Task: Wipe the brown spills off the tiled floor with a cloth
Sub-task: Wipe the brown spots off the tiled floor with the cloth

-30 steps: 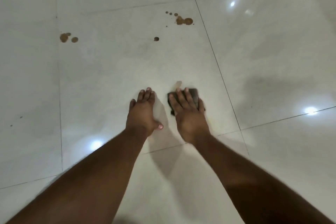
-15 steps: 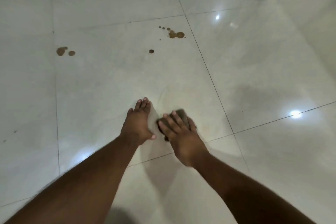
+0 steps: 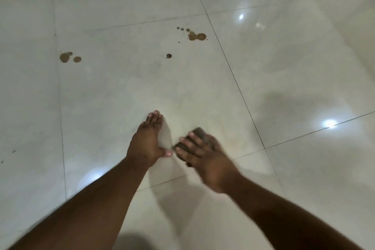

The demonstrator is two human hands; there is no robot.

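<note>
The cloth [image 3: 199, 135] is pressed to the floor [image 3: 284, 79] by the flat right hand [image 3: 205, 158]; beside it, the left hand [image 3: 146, 142] is laid open; spills [image 3: 195, 35] lie well beyond.

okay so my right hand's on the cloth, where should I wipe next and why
Probably slide the cloth under your right hand forward to the single brown spot: it looks like the nearest spill ahead.
</note>
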